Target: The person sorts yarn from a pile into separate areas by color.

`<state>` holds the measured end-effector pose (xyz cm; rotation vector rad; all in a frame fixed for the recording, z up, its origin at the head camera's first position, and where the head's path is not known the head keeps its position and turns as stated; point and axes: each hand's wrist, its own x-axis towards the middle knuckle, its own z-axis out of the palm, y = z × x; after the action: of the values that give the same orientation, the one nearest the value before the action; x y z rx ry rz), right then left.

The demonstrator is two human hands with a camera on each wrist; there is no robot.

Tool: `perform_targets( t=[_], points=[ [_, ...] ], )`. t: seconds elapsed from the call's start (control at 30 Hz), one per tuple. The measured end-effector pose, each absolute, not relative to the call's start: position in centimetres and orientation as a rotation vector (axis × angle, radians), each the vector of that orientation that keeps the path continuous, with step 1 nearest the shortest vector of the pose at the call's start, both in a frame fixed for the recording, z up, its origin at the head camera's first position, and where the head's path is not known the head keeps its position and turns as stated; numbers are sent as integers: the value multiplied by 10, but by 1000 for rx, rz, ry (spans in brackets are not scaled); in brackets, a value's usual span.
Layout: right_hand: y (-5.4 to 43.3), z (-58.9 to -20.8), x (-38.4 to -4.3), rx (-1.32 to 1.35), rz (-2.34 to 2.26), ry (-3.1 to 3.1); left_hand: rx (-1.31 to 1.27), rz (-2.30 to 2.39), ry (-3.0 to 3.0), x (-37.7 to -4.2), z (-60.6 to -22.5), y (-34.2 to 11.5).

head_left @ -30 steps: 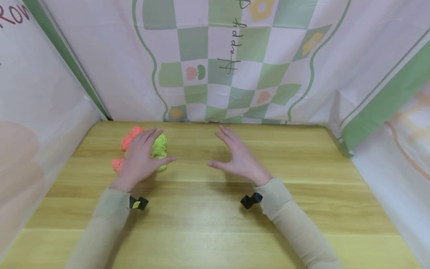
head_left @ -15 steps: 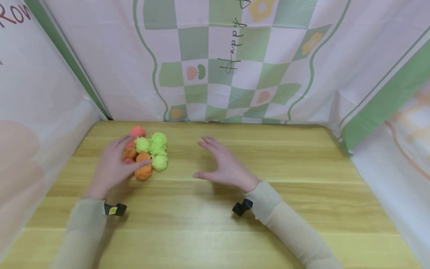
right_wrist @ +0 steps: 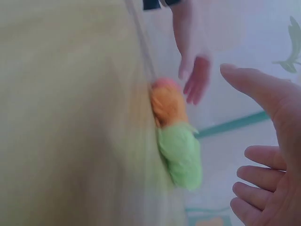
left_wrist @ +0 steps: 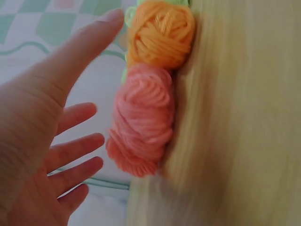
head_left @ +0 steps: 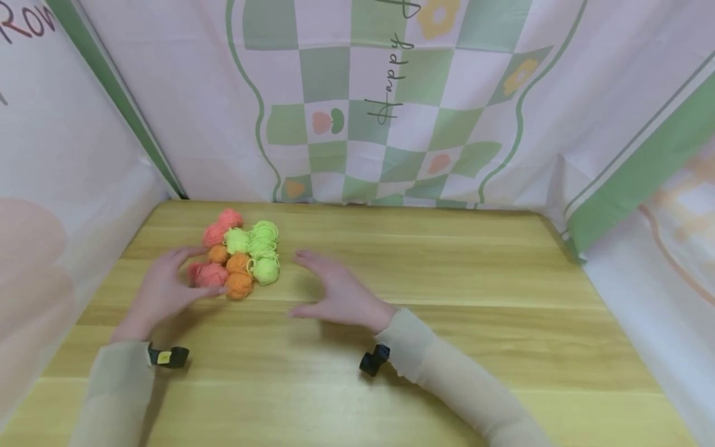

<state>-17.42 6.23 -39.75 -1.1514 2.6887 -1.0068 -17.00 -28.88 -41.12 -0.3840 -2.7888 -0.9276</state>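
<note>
A cluster of yarn balls lies on the left part of the wooden table: coral-pink yarn, orange yarn and lime-green yarn. My left hand is at the cluster's left side, fingers spread, its thumb in front of the near pink ball. In the left wrist view that pink ball stands apart from the fingers, beside an orange ball. To the right of the green yarn, my right hand hovers with thumb and fingers parted and nothing between them. The right wrist view is blurred.
The wooden table reaches back to a hanging cloth with green checks. White cloth walls with green bands stand at the left and right. Each wrist carries a small black camera.
My left hand has moved left and toward me, off the yarn, uncovering the pink and orange balls. My right hand has come left and nearer to me. The yarn balls look unmoved over the last half second.
</note>
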Motion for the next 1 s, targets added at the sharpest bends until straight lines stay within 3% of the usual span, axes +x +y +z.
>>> perform_targets(
  t=[0.57,1.0],
  points=[
    [7,-417,-168,-1225,-999,2487,-371,-1047,-2861,-165,-422,-301],
    [-4,-419,-169,-1145,-1025,2486,-370,-979,-2861,-163,-421,-301]
  ],
)
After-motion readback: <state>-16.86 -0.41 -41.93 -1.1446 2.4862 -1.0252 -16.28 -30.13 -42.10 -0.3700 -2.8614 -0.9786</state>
